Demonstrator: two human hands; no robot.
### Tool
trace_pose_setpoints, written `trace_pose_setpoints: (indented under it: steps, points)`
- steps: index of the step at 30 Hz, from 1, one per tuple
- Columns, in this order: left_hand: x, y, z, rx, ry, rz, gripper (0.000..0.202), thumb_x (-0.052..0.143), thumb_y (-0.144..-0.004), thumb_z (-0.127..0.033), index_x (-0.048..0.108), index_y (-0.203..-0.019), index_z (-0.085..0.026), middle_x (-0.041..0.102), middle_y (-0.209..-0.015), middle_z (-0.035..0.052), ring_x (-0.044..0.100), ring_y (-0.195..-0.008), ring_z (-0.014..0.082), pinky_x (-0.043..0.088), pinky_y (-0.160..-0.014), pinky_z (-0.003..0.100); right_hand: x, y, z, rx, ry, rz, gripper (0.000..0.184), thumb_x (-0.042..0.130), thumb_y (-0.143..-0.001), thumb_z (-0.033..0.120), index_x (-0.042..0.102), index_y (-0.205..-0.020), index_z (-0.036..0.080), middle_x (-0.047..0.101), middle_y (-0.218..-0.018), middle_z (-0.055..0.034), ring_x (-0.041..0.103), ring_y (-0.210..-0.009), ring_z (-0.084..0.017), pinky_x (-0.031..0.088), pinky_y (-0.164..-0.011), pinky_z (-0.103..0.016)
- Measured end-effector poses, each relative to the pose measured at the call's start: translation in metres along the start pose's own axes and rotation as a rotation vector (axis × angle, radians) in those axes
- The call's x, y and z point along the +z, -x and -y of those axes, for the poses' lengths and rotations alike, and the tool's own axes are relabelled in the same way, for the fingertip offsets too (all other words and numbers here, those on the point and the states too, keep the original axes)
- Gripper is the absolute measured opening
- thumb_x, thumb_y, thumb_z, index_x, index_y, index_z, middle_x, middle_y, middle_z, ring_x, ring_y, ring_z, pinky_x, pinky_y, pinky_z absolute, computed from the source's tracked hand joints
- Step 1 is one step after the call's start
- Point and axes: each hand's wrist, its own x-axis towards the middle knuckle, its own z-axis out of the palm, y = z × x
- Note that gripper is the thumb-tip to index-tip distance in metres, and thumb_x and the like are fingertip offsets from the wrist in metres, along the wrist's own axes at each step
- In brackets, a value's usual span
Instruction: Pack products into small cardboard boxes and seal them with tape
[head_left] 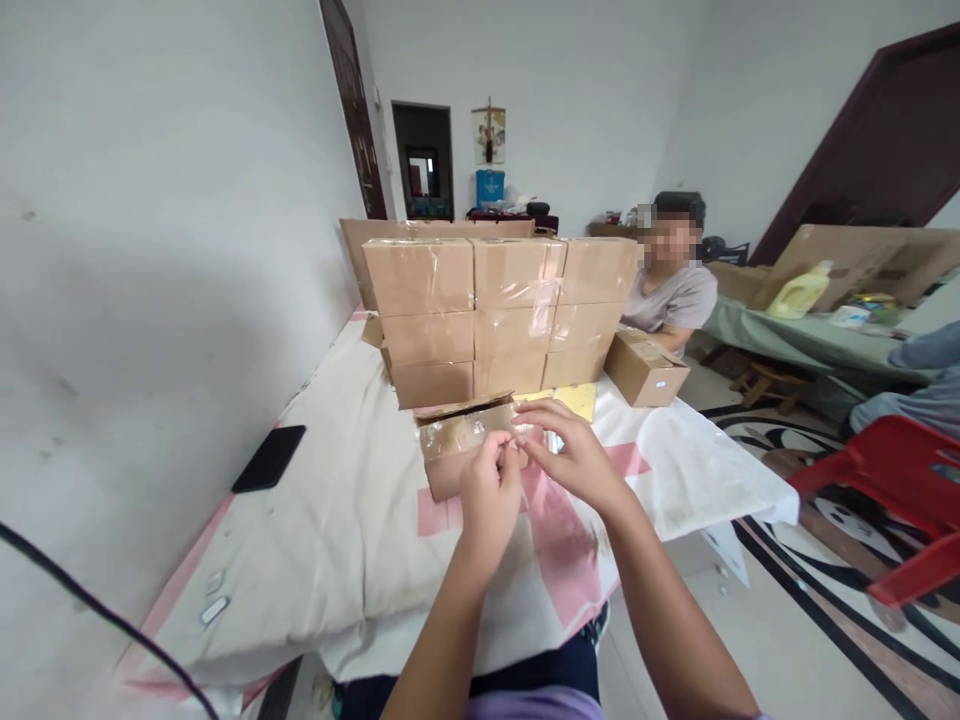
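A small cardboard box [444, 478] lies in front of me on the table, with clear tape on its top and a flap raised along its far side. My left hand [491, 490] is at the box's near right side, thumb and fingers pinched together; whatever they pinch is too small to make out. Just right of it, my right hand [577, 458] reaches over the box's right end with fingers stretched and thumb apart. Its thumb tip comes close to my left fingertips. Both hands partly cover the box's right end.
Taped cardboard boxes [514, 315] stand stacked behind the small box. Another carton [646, 370] sits at the right, near a seated person [675, 285]. A black phone-like slab [270, 460] lies left on the cloth-covered table [337, 540]. A red chair [892, 480] stands at right.
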Motion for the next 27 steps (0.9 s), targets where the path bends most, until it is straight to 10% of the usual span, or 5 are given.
trace_pose_setpoints:
  steps: [7, 11, 14, 19, 27]
  points:
    - [-0.041, -0.014, 0.010, -0.142, -0.277, -0.098, 0.028, 0.060, -0.092, -0.042, 0.064, -0.111, -0.022, 0.056, -0.060, -0.0028, 0.055, -0.055, 0.0182, 0.038, -0.059, 0.029, 0.016, -0.014, 0.012, -0.060, 0.071, -0.077, 0.023, 0.055, -0.103, 0.039, 0.069, -0.092, 0.024, 0.064, -0.111, -0.0090, 0.060, -0.110, -0.028, 0.049, -0.096, -0.045]
    - [-0.076, -0.039, 0.034, -0.123, -0.575, -0.300, 0.042, 0.058, -0.092, -0.032, 0.057, -0.133, -0.023, 0.071, -0.097, 0.0084, 0.065, -0.092, 0.0284, 0.048, -0.077, 0.038, 0.011, -0.025, 0.010, -0.020, 0.090, -0.001, 0.026, 0.056, -0.102, 0.043, 0.068, -0.089, 0.024, 0.062, -0.123, -0.0086, 0.055, -0.120, -0.030, 0.043, -0.105, -0.050]
    - [-0.097, -0.057, 0.059, 0.060, -0.765, -0.186, 0.054, 0.051, -0.093, -0.023, 0.049, -0.147, -0.027, 0.064, -0.134, 0.0117, 0.050, -0.129, 0.0341, 0.043, -0.101, 0.050, 0.010, -0.036, 0.002, 0.025, 0.075, 0.140, 0.029, 0.058, -0.101, 0.045, 0.070, -0.086, 0.023, 0.060, -0.130, -0.0077, 0.053, -0.125, -0.031, 0.040, -0.108, -0.054]
    - [-0.106, -0.064, 0.086, 0.060, -0.770, 0.095, 0.051, 0.043, -0.099, -0.024, 0.049, -0.149, -0.025, 0.071, -0.124, 0.0111, 0.043, -0.143, 0.0298, 0.030, -0.116, 0.057, 0.029, -0.058, -0.028, 0.039, 0.055, 0.337, 0.029, 0.059, -0.100, 0.041, 0.073, -0.084, 0.022, 0.058, -0.134, -0.0064, 0.051, -0.129, -0.030, 0.045, -0.105, -0.053]
    - [-0.092, -0.051, 0.092, -0.035, -0.757, 0.079, 0.039, 0.052, -0.098, -0.047, 0.064, -0.128, -0.028, 0.055, -0.150, 0.0058, 0.024, -0.152, 0.0356, 0.026, -0.118, 0.062, 0.070, -0.088, -0.094, 0.048, 0.283, 0.453, 0.017, 0.063, -0.092, 0.020, 0.071, -0.078, 0.018, 0.057, -0.137, -0.0074, 0.039, -0.134, -0.036, 0.032, -0.109, -0.067]
